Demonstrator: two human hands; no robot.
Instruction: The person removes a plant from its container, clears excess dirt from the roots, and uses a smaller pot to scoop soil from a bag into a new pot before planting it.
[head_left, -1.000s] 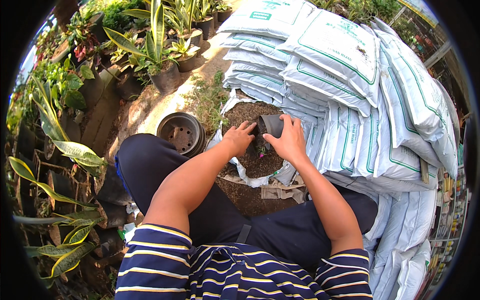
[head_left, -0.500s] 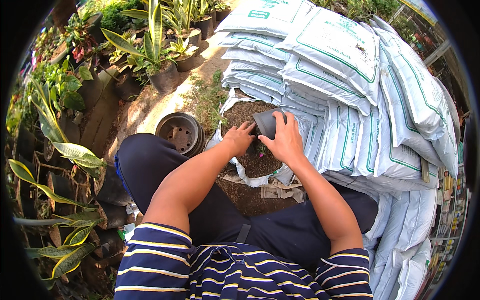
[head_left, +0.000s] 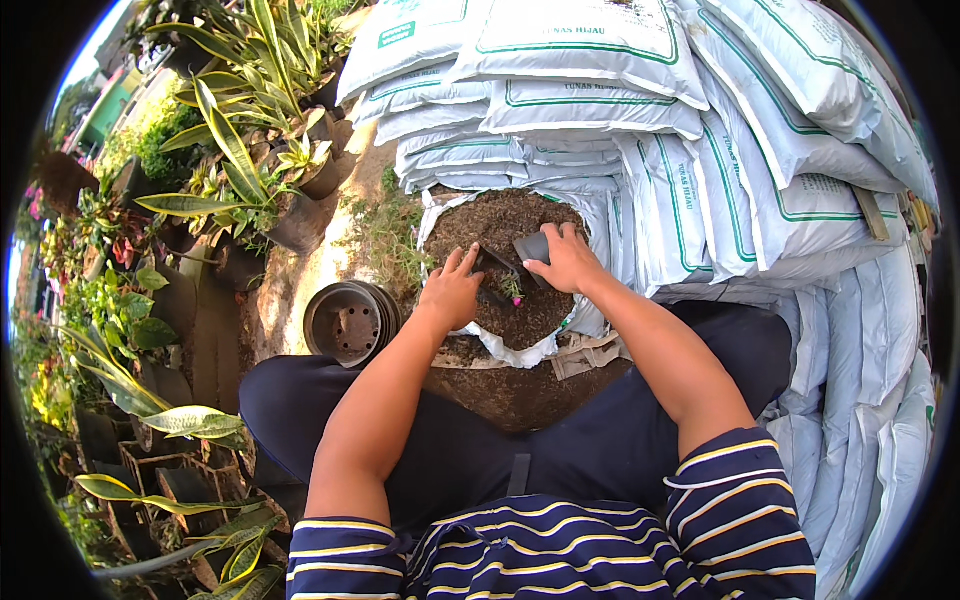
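An open white sack [head_left: 528, 356] full of dark brown soil [head_left: 497, 212] stands in front of my crossed legs. My left hand [head_left: 448, 292] is over the soil's left side, fingers apart and stretched forward, beside a dark, thin-edged object [head_left: 492, 268] I cannot make out fully. My right hand [head_left: 574, 262] grips a small black plant pot [head_left: 532, 247], tilted low over the soil, its far side hidden by my fingers. A small plant with a pink flower [head_left: 516, 300] lies on the soil between my hands.
Stacked black pots [head_left: 345, 325] with drainage holes sit left of the sack. White bags with green print [head_left: 590, 40] are piled high behind and to the right. Potted snake plants [head_left: 235, 160] and other greenery line the left, with grassy weeds [head_left: 385, 235] beside the sack.
The black pot in my right hand has come lower and tilted over the soil. My left hand has drawn slightly away from it, fingers spread. The whole view has shifted.
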